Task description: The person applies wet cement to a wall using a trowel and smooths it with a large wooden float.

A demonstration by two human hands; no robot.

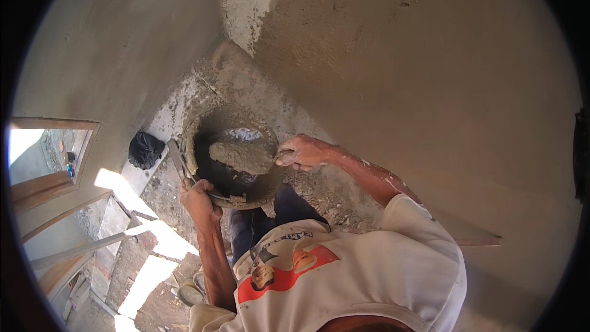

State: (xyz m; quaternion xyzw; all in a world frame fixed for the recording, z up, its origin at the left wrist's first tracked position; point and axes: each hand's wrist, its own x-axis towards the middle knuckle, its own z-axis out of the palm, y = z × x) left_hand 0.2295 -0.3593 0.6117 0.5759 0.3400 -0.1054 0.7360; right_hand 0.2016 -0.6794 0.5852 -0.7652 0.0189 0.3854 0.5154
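Observation:
A dark round bucket [264, 193] hangs or stands in front of my legs, its rim and walls crusted with grey mortar. My left hand [200, 201] is closed at its near left rim, by the wire handle. From that same hand rises a narrow flat tool [176, 157] with a greyish blade, lying along the outside of the bucket; its grip is hidden. My right hand [303, 151] closes round the handle of a trowel [270, 155] at the right rim. Wet mortar [241, 156] is heaped over the trowel inside the bucket, hiding most of the blade.
Plastered walls [418, 86] meet in a corner ahead. A black plastic bag [146, 150] lies left of the bucket. Rubble [344, 200] covers the floor at the wall's foot. At left are a wooden window frame [86, 141] and a slanting pole [92, 252].

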